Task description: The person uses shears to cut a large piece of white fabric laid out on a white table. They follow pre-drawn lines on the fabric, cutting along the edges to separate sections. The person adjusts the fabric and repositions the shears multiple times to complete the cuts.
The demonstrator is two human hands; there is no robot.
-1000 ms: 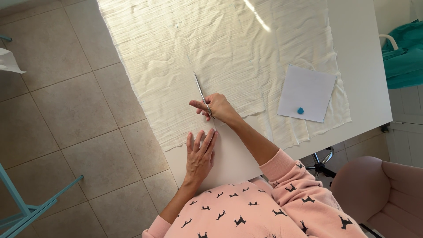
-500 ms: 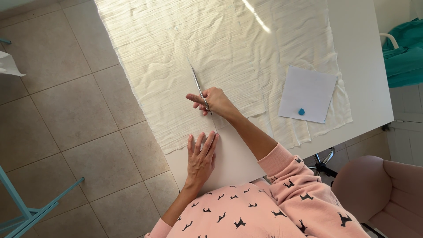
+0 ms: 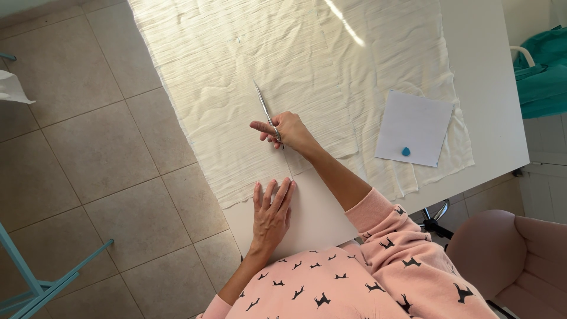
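cutting looks under way: the left hand lies flat, fingers spread, pressing the near edge of the cream cloth onto the white table. the right hand grips scissors, blades nearly closed, pointing away. going on likely needs a steady line. right: a paper sheet with a blue dot, well apart.

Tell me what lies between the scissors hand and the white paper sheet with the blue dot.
In the head view, only wrinkled cream fabric lies between the right hand holding the scissors and the white paper sheet; nothing else sits there.
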